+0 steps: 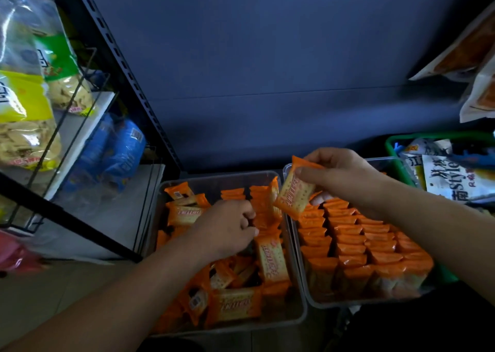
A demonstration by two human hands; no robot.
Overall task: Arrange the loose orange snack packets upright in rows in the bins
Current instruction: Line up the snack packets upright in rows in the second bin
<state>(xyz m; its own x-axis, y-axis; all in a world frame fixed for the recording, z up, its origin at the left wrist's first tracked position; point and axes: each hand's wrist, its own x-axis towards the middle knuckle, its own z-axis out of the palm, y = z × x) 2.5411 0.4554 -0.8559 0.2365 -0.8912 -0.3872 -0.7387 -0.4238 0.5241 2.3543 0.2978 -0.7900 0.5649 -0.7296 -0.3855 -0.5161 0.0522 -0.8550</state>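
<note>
Head: right hand (340, 175) pinches orange packet (292, 191); bag (452, 180) reads "Style"

The left hand (227, 228) reaches forward and low, palm down with fingers curled, its grip not clear, while the right hand (340, 176) is raised higher and pinches a packet (293, 191) between thumb and fingers.

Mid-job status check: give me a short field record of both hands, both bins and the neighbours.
left hand: down among loose packets in the left bin, fingers curled; grip unclear
right hand: pinches one orange cracker packet above the right bin's far left corner
left bin: clear, packets jumbled, a few upright at the back
right bin: clear, upright packets in rows
nearby: green basket to the right, blue snack bags on the left
</note>
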